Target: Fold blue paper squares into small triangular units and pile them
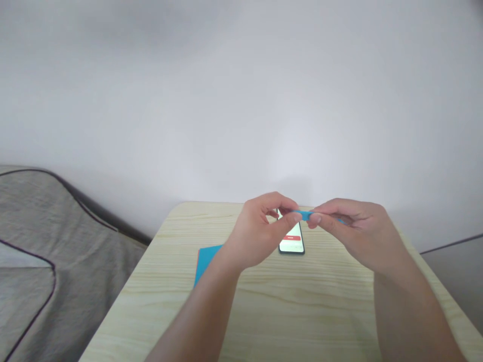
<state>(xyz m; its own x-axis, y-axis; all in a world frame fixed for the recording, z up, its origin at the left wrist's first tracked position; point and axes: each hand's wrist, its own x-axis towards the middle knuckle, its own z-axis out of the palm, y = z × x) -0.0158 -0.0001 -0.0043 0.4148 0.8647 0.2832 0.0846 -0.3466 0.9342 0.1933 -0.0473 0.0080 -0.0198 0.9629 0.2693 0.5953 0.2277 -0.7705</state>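
My left hand [256, 234] and my right hand [354, 231] meet above a light wooden table [302, 311]. Both pinch a small blue strip [305, 215], a folded piece of paper by the look of it, between thumb and fingers. The left hand grips its left end, the right hand its right end. Most of the strip is hidden by my fingers. Directly below the hands a phone [292, 241] lies flat on the table with its screen lit.
A blue sheet of paper [206, 261] lies on the table under my left forearm. A grey cushioned seat [45, 251] with dark piping stands to the left of the table. A plain white wall is behind.
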